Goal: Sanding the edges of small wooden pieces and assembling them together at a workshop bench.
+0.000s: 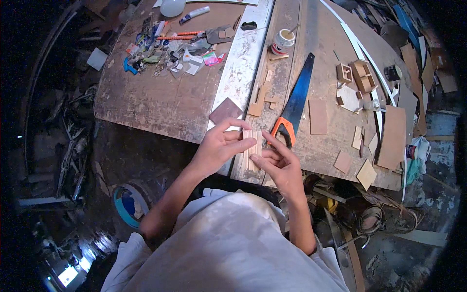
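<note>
wide worn table (155, 104) before the worker. on it, an orange-handled saw (298, 92), just beyond the hands. left hand (211, 150) and right hand (284, 173) both grasping, fingers bent, one small bundle of pale wooden strips (252, 149) between them, at the table's near edge.

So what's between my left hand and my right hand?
In the head view, a bundle of thin wooden strips lies between your left hand and right hand, with both thumbs on it.
</note>
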A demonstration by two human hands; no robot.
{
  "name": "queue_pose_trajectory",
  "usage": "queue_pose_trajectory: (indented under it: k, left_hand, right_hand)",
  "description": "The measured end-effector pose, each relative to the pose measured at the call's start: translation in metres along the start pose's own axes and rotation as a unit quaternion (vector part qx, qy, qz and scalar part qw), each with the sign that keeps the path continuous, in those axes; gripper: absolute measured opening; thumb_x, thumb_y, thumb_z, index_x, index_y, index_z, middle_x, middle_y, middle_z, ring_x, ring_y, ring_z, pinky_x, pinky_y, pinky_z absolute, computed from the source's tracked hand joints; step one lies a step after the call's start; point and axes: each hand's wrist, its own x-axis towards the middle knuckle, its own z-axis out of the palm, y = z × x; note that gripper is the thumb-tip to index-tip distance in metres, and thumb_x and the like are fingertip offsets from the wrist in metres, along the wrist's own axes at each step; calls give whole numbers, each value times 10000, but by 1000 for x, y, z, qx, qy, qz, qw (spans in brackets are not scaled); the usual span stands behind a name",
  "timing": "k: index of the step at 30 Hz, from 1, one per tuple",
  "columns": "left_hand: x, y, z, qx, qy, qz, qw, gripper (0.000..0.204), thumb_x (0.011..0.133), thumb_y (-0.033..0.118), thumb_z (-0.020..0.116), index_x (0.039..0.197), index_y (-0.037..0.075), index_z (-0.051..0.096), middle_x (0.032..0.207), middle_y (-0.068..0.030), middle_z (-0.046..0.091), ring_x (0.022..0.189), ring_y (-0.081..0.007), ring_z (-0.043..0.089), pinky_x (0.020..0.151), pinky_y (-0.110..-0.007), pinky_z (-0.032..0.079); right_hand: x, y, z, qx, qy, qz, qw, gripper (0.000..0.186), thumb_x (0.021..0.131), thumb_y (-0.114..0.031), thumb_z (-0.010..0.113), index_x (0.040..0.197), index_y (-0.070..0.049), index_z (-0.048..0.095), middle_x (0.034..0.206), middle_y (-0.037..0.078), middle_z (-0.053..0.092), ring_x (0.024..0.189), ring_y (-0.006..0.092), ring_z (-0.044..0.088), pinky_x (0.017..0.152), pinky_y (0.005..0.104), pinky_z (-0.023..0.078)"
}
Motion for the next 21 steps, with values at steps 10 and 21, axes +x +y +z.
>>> queue_pose_trajectory:
  k: [10,21]
  left_hand:
    - [6,0,-2,-12,9,-1,1000,288,918,44,680,1162,7,532,1006,-151,700,965,-135,660,830,-265,513]
    - [10,4,-1,1,-1,-17,1000,280,921,43,676,1152,3,524,1008,-151,697,975,-139,660,838,-272,516]
  right_hand:
    - [7,-4,-2,30,0,32,999,606,865,-4,733,1420,-17,488,958,55,690,866,64,621,768,196,487]
    - [11,-3,-6,25,5,45,999,608,857,-3,740,1414,-20,496,974,69,705,883,74,629,789,211,491]
